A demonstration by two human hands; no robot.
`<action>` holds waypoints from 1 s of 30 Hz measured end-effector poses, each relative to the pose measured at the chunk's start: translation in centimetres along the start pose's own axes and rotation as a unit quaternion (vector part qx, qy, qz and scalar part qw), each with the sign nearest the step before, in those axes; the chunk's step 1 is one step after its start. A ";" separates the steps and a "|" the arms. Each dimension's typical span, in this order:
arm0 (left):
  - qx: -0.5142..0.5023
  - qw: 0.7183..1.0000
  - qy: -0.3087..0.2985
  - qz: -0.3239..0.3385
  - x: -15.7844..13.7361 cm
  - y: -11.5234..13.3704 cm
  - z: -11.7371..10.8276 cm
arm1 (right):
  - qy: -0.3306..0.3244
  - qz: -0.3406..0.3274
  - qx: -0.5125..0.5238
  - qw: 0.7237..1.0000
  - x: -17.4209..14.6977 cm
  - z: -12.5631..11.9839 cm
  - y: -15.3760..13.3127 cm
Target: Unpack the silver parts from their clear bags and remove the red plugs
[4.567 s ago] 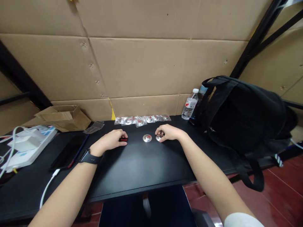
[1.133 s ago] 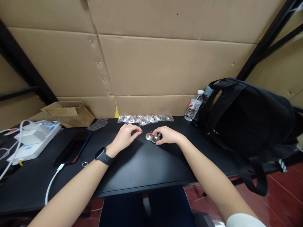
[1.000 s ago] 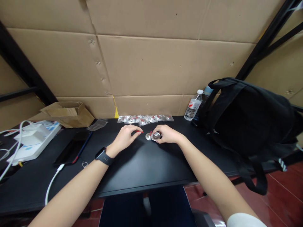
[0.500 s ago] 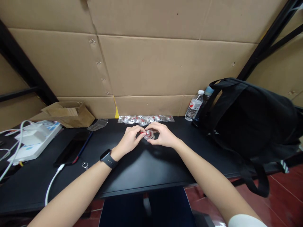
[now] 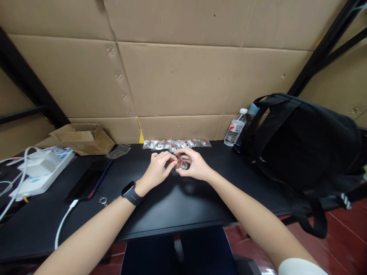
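My left hand (image 5: 158,167), a dark watch on its wrist, pinches a small red part at the left side of a small round clear-and-red piece (image 5: 179,162). From the other side my right hand (image 5: 197,165) curves its thumb and fingers around this piece. A shiny metal ring or disc (image 5: 184,166) shows just behind it, partly hidden by the fingers. What kind of piece it is, I cannot make out. Just beyond my hands, several small clear packets (image 5: 189,143) with shiny round, partly red contents lie in a row.
At left are an open cardboard box (image 5: 86,139), an empty clear bag (image 5: 118,151), a phone (image 5: 87,181) on a white cable, a power strip (image 5: 43,175) and a small metal ring (image 5: 103,201). A water bottle (image 5: 235,128) and a black backpack (image 5: 309,145) stand at right.
The round piece has turned between my fingers and its clear face is seen at a different angle. My right fingertips have shifted slightly left; my left hand is almost unmoved.
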State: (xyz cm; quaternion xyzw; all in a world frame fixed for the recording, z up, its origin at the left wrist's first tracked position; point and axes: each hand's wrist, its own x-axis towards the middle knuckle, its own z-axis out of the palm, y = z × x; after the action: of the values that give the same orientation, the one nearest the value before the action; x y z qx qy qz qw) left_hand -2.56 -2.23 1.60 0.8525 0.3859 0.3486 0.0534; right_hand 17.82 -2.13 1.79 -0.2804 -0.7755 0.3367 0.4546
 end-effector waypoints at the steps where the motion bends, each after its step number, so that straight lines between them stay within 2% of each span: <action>1: 0.002 1.000 0.000 0.001 0.0 0.0 0.1 | 0.003 0.005 -0.004 1.000 0.0 0.0 0.1; 9: 0.020 1.000 0.011 0.010 -0.1 0.0 0.3 | 0.012 0.017 -0.052 0.998 0.0 0.2 0.0; 15: 0.032 0.999 -0.004 0.020 -0.1 -0.1 0.3 | -0.052 0.027 -0.123 0.991 -0.3 -0.2 -0.6; 21: 0.005 1.000 0.001 -0.001 -0.1 -0.1 0.6 | -0.077 0.023 -0.115 0.990 -0.4 -0.2 -0.8; 23: -0.013 1.000 0.003 -0.012 -0.1 0.0 0.6 | -0.066 0.025 -0.090 0.993 -0.3 -0.1 -0.5; 28: -0.067 0.997 0.013 -0.037 0.0 0.0 0.6 | 0.015 0.059 0.006 0.998 0.1 -0.1 0.7; 30: -0.075 0.996 0.012 -0.036 0.0 0.0 0.6 | 0.017 0.071 0.008 0.997 0.2 -0.2 1.2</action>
State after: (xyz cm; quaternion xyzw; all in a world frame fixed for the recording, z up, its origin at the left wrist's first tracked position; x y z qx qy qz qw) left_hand -2.19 -2.07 1.15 0.8275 0.3894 0.3848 0.1247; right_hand 18.09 -1.14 1.06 -0.3370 -0.7432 0.3691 0.4448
